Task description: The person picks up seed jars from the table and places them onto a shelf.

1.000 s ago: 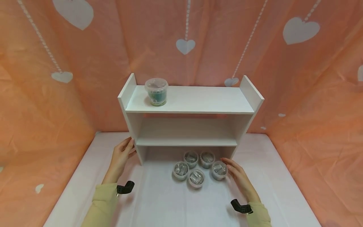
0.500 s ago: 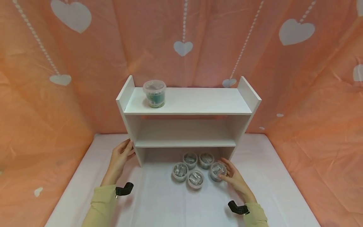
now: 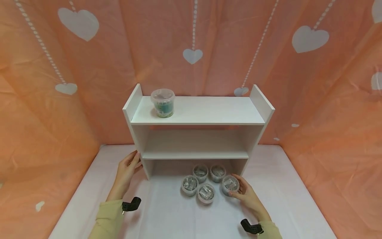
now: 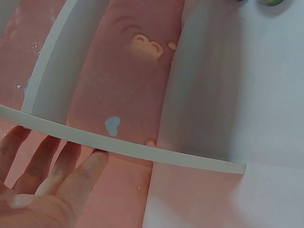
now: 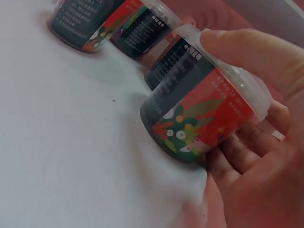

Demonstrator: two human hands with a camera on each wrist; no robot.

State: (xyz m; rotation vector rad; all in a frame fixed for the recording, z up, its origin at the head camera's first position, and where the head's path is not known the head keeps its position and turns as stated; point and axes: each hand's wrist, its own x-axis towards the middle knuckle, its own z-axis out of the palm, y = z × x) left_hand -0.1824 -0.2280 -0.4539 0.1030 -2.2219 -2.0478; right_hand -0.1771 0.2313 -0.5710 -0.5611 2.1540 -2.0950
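My right hand point(image 3: 249, 196) grips a small clear-lidded plastic tub point(image 3: 230, 183), thumb at the near side of its rim and fingers round the far right. The right wrist view shows a red and dark printed label on this tub point(image 5: 199, 111), which tilts a little there. Several similar tubs with silvery contents under their lids, among them a front one point(image 3: 206, 193), stand close to its left. My left hand point(image 3: 123, 174) touches the left side panel of a white two-tier shelf point(image 3: 198, 111) with its fingertips. In the left wrist view those fingers point(image 4: 80, 178) lie nearly straight against the panel's edge.
A single larger tub with a green label point(image 3: 163, 104) stands on the left of the top shelf board. The middle board point(image 3: 195, 149) lies below it. Pink cloth point(image 3: 158, 49) with white hearts surrounds the white table point(image 3: 170, 219) at the back and sides.
My right thumb has come round the near side of the rightmost tub, where before only the fingers were beside it. The left hand stays at the shelf panel. The head view has shifted slightly.
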